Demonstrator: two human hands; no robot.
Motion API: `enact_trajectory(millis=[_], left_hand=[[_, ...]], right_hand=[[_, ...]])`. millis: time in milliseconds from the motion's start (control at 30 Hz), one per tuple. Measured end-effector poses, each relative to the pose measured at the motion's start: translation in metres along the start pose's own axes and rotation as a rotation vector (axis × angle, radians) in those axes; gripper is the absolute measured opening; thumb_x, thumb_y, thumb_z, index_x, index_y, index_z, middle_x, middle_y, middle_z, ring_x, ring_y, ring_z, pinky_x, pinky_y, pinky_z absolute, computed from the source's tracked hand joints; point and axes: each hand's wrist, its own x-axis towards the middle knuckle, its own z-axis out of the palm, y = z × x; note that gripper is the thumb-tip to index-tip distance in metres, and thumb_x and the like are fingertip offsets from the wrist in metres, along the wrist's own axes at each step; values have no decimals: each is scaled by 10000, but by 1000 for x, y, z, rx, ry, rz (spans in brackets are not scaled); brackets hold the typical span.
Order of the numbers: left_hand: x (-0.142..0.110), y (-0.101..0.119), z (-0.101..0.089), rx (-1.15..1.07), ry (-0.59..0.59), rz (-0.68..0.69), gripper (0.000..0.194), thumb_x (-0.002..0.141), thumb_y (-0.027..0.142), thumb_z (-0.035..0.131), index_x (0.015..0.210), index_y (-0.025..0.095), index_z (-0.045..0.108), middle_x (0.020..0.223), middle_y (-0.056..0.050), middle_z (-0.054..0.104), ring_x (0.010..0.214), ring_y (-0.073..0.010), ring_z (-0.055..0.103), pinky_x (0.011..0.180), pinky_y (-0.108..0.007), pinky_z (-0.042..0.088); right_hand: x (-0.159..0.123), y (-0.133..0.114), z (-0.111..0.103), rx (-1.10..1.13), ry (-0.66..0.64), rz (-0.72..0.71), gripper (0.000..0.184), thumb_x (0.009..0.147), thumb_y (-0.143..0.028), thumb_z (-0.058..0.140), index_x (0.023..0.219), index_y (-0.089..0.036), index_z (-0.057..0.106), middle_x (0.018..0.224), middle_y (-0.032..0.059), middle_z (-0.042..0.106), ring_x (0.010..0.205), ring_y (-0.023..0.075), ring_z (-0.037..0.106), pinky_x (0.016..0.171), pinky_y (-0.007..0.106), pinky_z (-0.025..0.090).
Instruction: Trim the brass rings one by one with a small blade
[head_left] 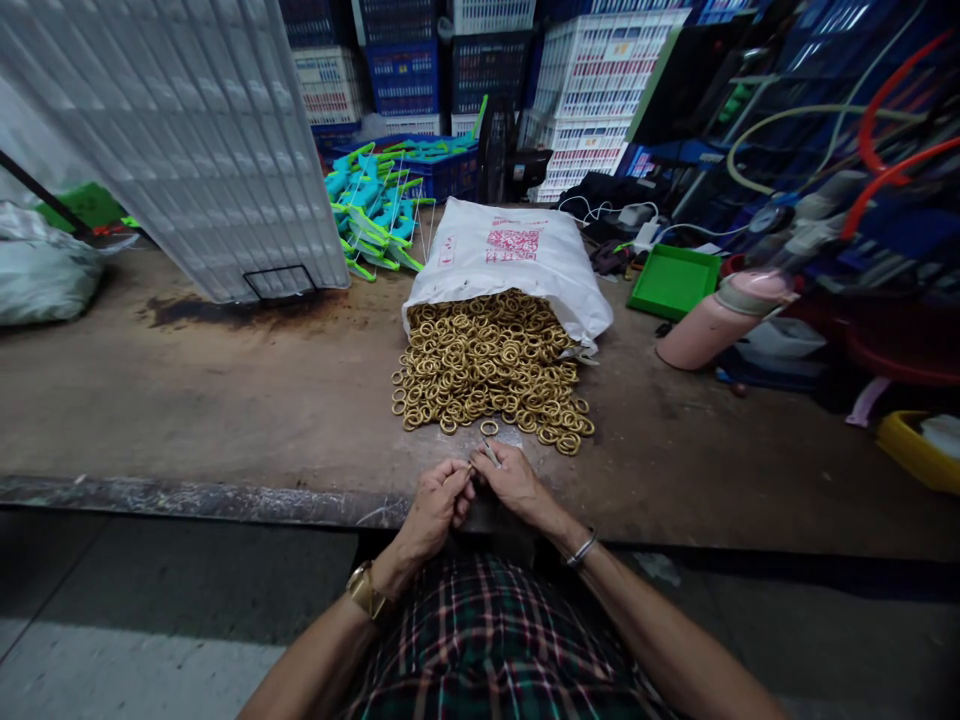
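Observation:
At the table's front edge my two hands meet. My left hand (441,502) pinches a brass-coloured ring (471,467), mostly covered by the fingers. In my right hand (517,487) is a thin metal blade-like tool (491,453); its tip points away from me and the rest is hidden in the grip. The fingertips of both hands are close together around the ring. One loose ring (489,428) lies just beyond them. Behind it a heap of brass-coloured rings (487,375) spills from the mouth of a white sack (517,235) with red print.
A ribbed white panel (225,150) leans over the table's left side. Teal and lime plastic pieces (379,210) lie behind it. At right stand a green tray (673,280), a pink cylinder (724,320) with hoses and a yellow tray (919,450). Stacked crates (585,110) fill the back.

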Motion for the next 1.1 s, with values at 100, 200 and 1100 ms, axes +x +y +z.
enact_trajectory(millis=[100, 200, 1100], left_hand=[[0, -2, 1, -72, -6, 8, 305, 739, 454, 579, 782, 162, 502, 587, 60, 458, 392, -22, 312, 357, -148, 193], [-1, -4, 0, -86, -2, 6, 310, 738, 455, 583, 798, 160, 506, 591, 58, 459, 395, -22, 320, 359, -144, 191], [-4, 1, -1, 167, 155, 123, 372, 742, 540, 519, 713, 173, 466, 517, 64, 425, 402, -45, 308, 395, -173, 231]], right_hand=[[0, -1, -1, 4, -22, 5, 220, 775, -303, 408, 604, -182, 473, 549, -35, 482, 532, 96, 435, 538, 217, 332], [1, 2, -1, -62, -1, -16, 241, 799, -299, 386, 609, -183, 476, 545, -27, 488, 521, 99, 433, 524, 215, 318], [-14, 2, 5, -837, -173, -132, 243, 752, -111, 376, 889, -170, 569, 734, 59, 647, 629, 147, 547, 557, 256, 258]])
